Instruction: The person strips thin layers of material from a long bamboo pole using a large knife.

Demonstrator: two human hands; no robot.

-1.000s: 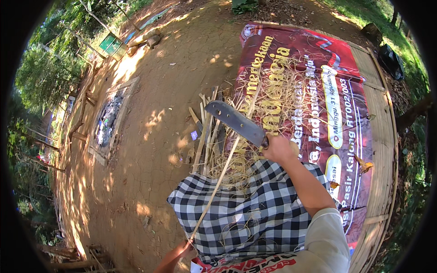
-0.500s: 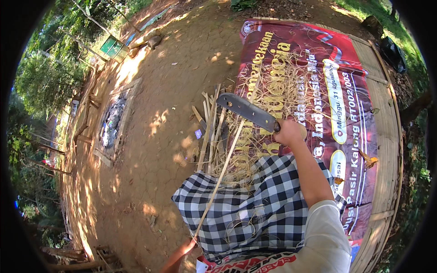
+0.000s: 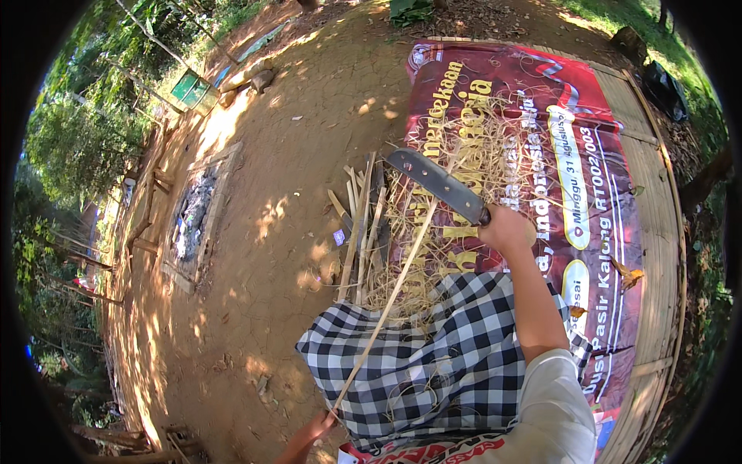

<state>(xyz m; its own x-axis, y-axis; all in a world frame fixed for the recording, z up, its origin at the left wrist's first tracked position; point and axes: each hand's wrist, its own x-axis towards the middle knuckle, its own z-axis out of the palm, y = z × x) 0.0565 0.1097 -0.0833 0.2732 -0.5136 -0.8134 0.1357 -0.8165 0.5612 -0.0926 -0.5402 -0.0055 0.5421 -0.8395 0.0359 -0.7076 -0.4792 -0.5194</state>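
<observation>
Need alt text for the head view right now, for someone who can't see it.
The right hand holds a big knife against a long thin bamboo strip, whose lower end the left hand grips. A black-and-white checked cloth covers the lap; cut sticks and shavings lie on a red banner and dirt ground.

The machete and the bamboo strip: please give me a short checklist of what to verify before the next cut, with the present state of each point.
1. Right hand closed around the machete handle: ok.
2. Left hand gripping the lower end of the bamboo strip: ok.
3. Left hand apart from the blade: ok, it is at the strip's opposite end.
4. Blade meeting the strip: cannot tell, they cross in the view.
5. Checked cloth covering the lap under the strip: ok.
6. Split bamboo pieces lying beside the work: ok, on the ground ahead.
</observation>
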